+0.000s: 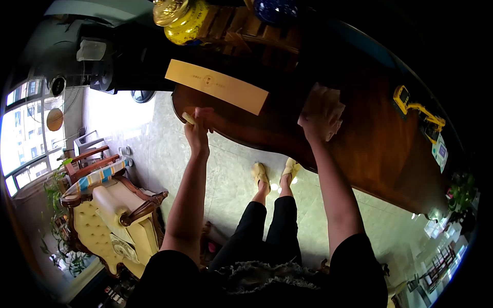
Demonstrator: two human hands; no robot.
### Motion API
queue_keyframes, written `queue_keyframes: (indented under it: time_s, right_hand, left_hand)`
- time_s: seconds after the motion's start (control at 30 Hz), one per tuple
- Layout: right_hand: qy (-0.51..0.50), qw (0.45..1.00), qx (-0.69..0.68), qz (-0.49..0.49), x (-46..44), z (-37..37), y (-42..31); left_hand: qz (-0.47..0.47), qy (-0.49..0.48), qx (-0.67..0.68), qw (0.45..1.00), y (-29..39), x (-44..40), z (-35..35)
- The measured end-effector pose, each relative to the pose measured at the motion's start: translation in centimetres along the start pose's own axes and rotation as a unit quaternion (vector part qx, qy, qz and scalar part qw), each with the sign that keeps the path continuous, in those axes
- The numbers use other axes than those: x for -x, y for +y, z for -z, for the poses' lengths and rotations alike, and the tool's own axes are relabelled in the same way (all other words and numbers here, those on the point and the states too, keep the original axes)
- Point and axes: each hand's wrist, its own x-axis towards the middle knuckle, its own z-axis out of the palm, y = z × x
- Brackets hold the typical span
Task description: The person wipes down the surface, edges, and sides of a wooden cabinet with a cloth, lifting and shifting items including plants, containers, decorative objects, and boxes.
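My left hand (198,127) is closed around a small pale object (188,118), too small to name, at the near left edge of the dark wooden table (380,154). On the tabletop, my right hand (315,123) has its fingers on a crumpled pale cloth (328,105), which spreads out beyond them. Between and above the hands lies a long cream-coloured box (216,86) with small print at its middle. Part of the right hand is in shadow.
A wooden rack (251,28) with a yellow jar (185,23) and a blue jar (276,10) stands at the back. A yellow toy excavator (423,115) is on the right. A tufted armchair (92,226) stands lower left.
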Motion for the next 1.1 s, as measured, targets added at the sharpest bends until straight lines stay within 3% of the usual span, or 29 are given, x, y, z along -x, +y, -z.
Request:
queue_keyframes:
  time_s: [0.07,0.1,0.17,0.2,0.23,0.3,0.4,0.43,0.5,0.57,0.7,0.77,0.93,1.0,1.1]
  right_hand:
    - [-0.079,0.975,-0.205,0.043,-1.5,4.7,-1.9]
    - [0.013,0.93,-0.364,0.046,-1.8,8.0,-4.1]
    - [0.08,0.881,-0.437,0.16,-1.9,12.5,-8.3]
    - [0.094,0.867,-0.432,0.231,-1.9,14.3,-10.2]
    - [0.028,0.885,-0.374,0.275,-1.9,15.7,-12.2]
    - [0.034,0.914,-0.264,0.305,-1.4,14.5,-15.4]
    - [-0.052,0.935,-0.146,0.318,-2.2,14.2,-17.7]
    - [-0.005,0.933,-0.158,0.323,-2.6,12.7,-18.0]
    - [-0.052,0.946,-0.136,0.289,-3.3,12.0,-19.0]
    - [-0.092,0.941,-0.158,0.285,-3.8,12.7,-19.1]
    - [-0.04,0.928,-0.234,0.289,-5.1,9.4,-19.2]
    - [-0.05,0.92,-0.259,0.29,-4.8,11.3,-19.1]
    - [-0.13,0.872,-0.358,0.307,-3.2,13.8,-15.7]
    - [-0.219,0.839,-0.422,0.265,-1.2,15.9,-13.3]
    - [-0.254,0.845,-0.425,0.204,1.7,18.3,-8.7]
  left_hand:
    - [0.0,0.026,-0.029,0.999,-1.2,1.4,0.7]
    - [0.008,0.035,-0.048,0.998,-2.4,2.4,1.5]
    - [0.019,0.01,-0.082,0.996,-3.4,5.4,2.2]
    - [0.029,0.014,-0.071,0.997,-4.3,7.1,2.5]
    - [0.048,0.009,-0.072,0.996,-4.6,8.7,2.7]
    - [0.068,0.003,-0.071,0.995,-4.6,11.6,3.0]
    - [0.074,-0.001,-0.098,0.992,-4.4,14.6,4.4]
    - [0.075,0.009,-0.09,0.993,-4.2,15.3,5.1]
    - [0.113,-0.002,-0.085,0.99,-3.8,16.5,6.7]
    - [0.112,0.01,-0.074,0.991,-3.9,17.5,8.6]
    - [0.105,0.054,-0.068,0.991,-5.3,19.0,12.4]
    - [0.114,0.067,-0.06,0.989,-5.7,19.7,13.7]
    - [0.124,0.079,-0.054,0.988,-6.3,20.4,15.1]
    - [0.124,0.072,-0.051,0.988,-6.1,20.4,15.0]
    - [0.127,0.045,-0.042,0.99,-6.0,20.1,14.6]
